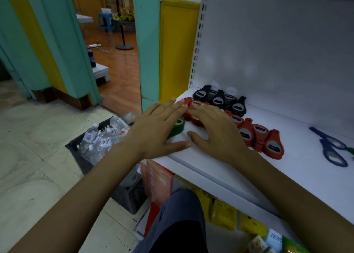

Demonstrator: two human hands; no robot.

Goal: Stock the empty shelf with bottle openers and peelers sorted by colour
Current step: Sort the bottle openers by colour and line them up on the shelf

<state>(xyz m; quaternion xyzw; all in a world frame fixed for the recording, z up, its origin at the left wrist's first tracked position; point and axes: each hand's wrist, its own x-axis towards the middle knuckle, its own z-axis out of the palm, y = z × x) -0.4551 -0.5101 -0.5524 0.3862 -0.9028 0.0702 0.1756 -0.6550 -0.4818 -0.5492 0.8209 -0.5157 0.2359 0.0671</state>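
Note:
On the white shelf [210,162] a row of black bottle openers [220,99] lies at the back left. In front of it runs a row of red bottle openers [256,135]. My left hand [159,126] lies flat with straight fingers over a green opener [177,127] at the shelf's left end, its fingertips touching the red row's left end. My right hand [216,130] rests with spread, straight fingers on the leftmost red openers. Blue peelers [331,149] lie at the right.
A dark crate [124,193] of plastic water bottles [103,137] stands on the tiled floor left of the shelf. Packaged goods [224,214] fill the shelf below. A teal door frame [147,47] and yellow panel stand left of the shelf upright.

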